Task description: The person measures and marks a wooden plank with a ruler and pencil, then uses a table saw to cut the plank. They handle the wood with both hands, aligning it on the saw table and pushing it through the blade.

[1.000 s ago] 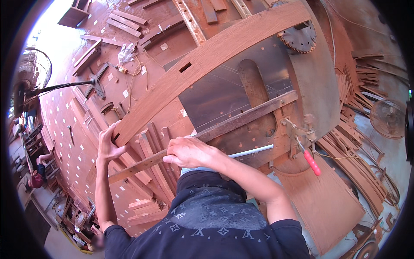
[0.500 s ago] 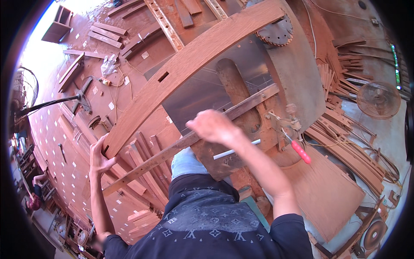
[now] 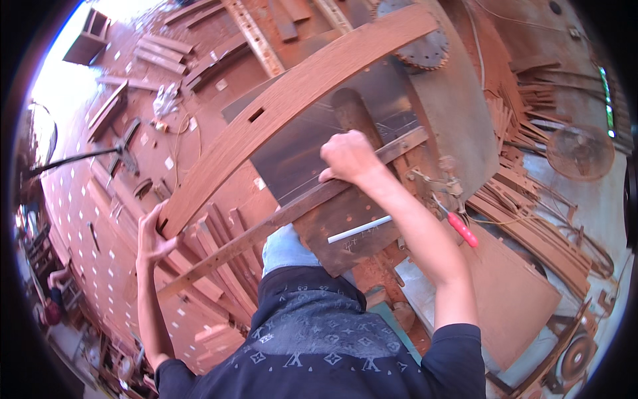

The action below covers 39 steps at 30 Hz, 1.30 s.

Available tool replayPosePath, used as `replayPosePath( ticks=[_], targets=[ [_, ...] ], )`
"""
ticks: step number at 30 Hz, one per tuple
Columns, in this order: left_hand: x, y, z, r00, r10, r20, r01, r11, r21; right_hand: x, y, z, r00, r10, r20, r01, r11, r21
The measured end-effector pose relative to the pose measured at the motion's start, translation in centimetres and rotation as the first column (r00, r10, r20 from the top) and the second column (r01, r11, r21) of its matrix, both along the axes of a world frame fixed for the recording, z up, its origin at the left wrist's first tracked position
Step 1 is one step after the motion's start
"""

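A long curved wooden board (image 3: pixel 312 76) with a small slot cut through it slants over a dark metal saw table (image 3: pixel 286 159). My left hand (image 3: pixel 156 233) grips its near left end, thumb and fingers around the edge. The board's far end overlaps the toothed circular saw blade (image 3: pixel 422 50). My right hand (image 3: pixel 351 158) is curled into a fist just above a straight guide bar (image 3: pixel 312 206). Whatever lies under its fingers is hidden, and it is apart from the board.
A screwdriver with a red handle (image 3: pixel 463 229) sticks out by a clamp right of the guide bar. A white rod (image 3: pixel 359 229) lies on the near plate. Cut wood strips (image 3: pixel 538 239) are stacked at right. A fan (image 3: pixel 581 153) stands beyond. Another person (image 3: pixel 53 299) is at far left.
My right hand has moved right and away from me along the guide bar. The curved board has shifted slightly, with my left hand still at its end.
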<state>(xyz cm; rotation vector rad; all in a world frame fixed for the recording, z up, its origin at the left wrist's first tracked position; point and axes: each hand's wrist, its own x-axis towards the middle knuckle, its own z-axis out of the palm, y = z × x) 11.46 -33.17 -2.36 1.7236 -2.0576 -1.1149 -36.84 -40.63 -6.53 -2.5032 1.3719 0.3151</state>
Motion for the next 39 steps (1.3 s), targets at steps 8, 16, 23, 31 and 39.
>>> replayPosePath(
  ticks=[8,16,23,31,39],
  targets=[
    [-0.3,1.4,-0.1,0.996,0.048,-0.07,-0.045,0.998,0.043,-8.0,-2.9,2.7,0.845,-0.503,-0.18,0.522,0.849,0.079],
    [-0.9,1.4,-0.9,0.994,0.074,-0.084,-0.063,0.989,0.132,-10.1,-2.4,1.2,0.602,-0.784,-0.15,0.676,0.6,-0.428],
    [-2.9,1.2,-0.7,0.999,0.014,-0.03,-0.009,0.984,0.175,-3.6,2.8,2.9,0.598,-0.773,0.212,0.801,0.566,-0.194],
    [-3.2,0.9,-0.6,0.999,-0.038,0.01,0.036,0.986,0.161,-8.8,-0.6,-1.4,0.434,-0.901,-0.025,0.869,0.425,-0.255],
    [-3.9,0.9,-1.3,0.999,-0.036,-0.026,0.039,0.991,0.13,-9.3,-0.7,-1.0,0.448,-0.894,0.031,0.874,0.43,-0.228]
  ],
)
